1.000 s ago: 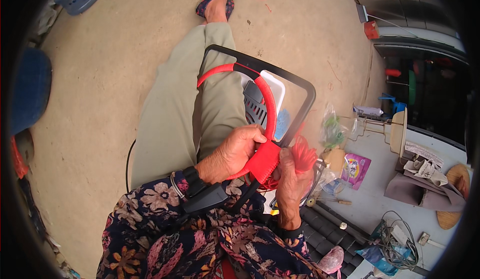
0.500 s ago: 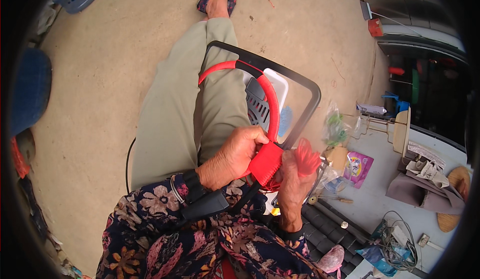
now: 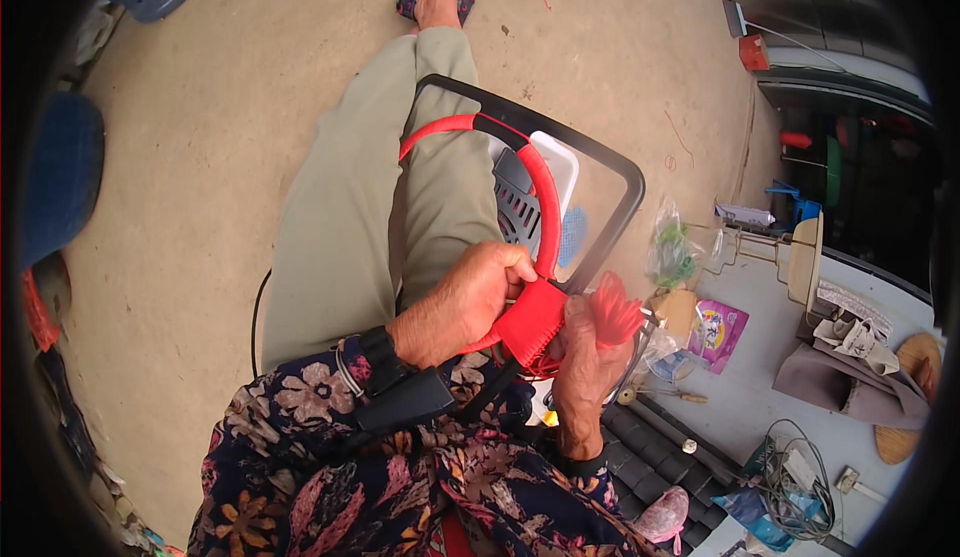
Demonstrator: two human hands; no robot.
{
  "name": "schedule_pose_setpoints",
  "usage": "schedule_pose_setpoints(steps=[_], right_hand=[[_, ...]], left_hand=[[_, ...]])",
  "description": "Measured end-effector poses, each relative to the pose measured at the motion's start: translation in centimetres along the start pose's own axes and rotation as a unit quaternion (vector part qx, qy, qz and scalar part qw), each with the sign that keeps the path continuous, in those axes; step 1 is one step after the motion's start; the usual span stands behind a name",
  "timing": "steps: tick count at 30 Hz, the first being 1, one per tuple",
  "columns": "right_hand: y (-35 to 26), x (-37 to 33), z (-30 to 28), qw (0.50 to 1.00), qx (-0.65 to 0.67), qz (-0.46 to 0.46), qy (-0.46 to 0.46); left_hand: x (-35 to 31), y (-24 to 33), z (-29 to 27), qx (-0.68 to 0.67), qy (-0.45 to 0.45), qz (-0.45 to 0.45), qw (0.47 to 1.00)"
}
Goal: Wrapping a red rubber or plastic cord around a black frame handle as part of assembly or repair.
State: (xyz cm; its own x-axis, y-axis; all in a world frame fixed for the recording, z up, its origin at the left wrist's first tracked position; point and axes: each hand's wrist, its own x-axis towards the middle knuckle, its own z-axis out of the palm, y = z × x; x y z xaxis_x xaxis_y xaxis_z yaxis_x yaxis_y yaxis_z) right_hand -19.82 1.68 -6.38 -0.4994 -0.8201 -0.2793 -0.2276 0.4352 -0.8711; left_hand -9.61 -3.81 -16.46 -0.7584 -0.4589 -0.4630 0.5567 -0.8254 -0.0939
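Observation:
A red and black ring, which looks like a steering wheel cover (image 3: 547, 202), stands over my lap. My left hand (image 3: 462, 302) is closed round its near part, thumb pressed on the rim beside a wide red flap (image 3: 533, 319). A row of small stitches or teeth runs along the flap's lower edge. To the right of the flap, my right hand (image 3: 587, 367) is closed, with a looped bundle of red thread (image 3: 614, 312) sticking out above it. Its fingertips are partly hidden behind the flap, and more red strands show beneath.
A black rectangular frame (image 3: 628, 172) surrounds a white basket (image 3: 562, 165) beyond the ring. On the right, a grey surface (image 3: 740, 397) holds a purple packet (image 3: 718, 335), folded grey cloth (image 3: 850, 387) and a coiled cable (image 3: 800, 487). A blue object (image 3: 65, 177) stands at the left.
Both hands keep their hold, with only slight shifts. The thread bundle and right hand have barely moved. My left forearm sits a touch further left.

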Motion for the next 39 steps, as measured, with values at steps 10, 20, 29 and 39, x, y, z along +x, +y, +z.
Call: schedule_pose_setpoints(steps=[10, 20, 29, 39], right_hand=[[-0.4, -0.2, 0.4, 1.000, 0.006, -0.002, 0.017], [0.4, -0.4, 0.3, 1.000, 0.012, -0.004, 0.023], [0.4, -0.1, 0.2, 1.000, 0.022, -0.002, 0.004], [0.5, 0.4, -0.6, 0.982, 0.178, 0.028, -0.053]], left_hand=[[-0.6, 0.2, 0.8, 0.010, 0.029, -0.007, 1.000], [-1.3, 0.1, 1.4, 0.006, 0.028, 0.014, 1.000], [-1.2, 0.2, 1.1, 0.009, 0.039, -0.002, 0.999], [-0.9, -0.1, 0.0, -0.002, 0.006, -0.002, 1.000]])
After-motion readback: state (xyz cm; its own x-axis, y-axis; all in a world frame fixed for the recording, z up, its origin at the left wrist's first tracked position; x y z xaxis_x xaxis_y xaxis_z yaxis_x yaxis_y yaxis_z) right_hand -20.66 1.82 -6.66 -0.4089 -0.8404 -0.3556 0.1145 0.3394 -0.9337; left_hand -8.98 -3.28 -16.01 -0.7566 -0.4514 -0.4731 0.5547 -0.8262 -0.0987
